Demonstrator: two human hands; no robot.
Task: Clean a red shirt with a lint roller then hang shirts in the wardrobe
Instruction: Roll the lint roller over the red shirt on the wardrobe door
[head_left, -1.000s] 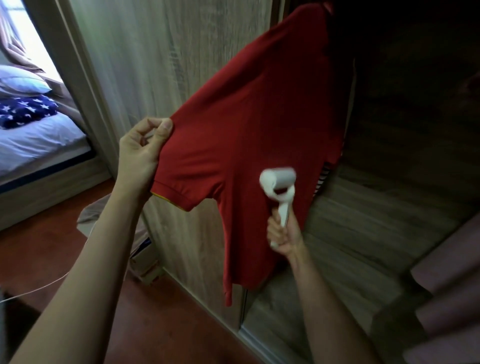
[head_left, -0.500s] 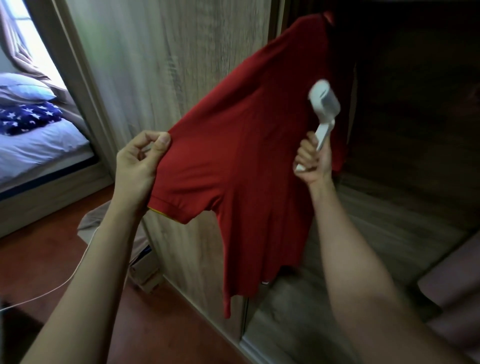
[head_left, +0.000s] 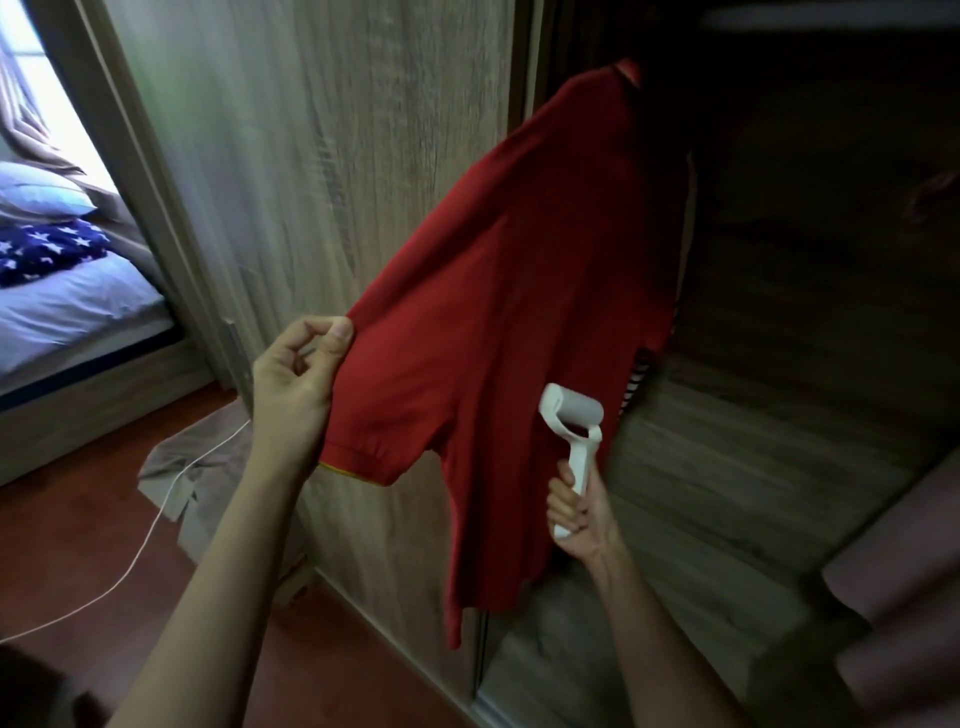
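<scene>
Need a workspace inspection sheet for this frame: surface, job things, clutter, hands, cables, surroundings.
Surface: reddish floor.
Job's things: red shirt hangs at the wardrobe, support hidden; white lint roller over its lower part.
Clutter: tan cloth heap on the floor beside the wardrobe.
Grippers: left hand pinches the sleeve, held out sideways; right hand grips the roller handle.
Cables: white cable runs across the floor to the heap.
Surroundings: bed with starred blanket at left; striped garment behind the shirt.

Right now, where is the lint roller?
Head view, right of centre: the right hand grips the lint roller, its head low against the shirt, right of the sleeve the left hand pinches.
</scene>
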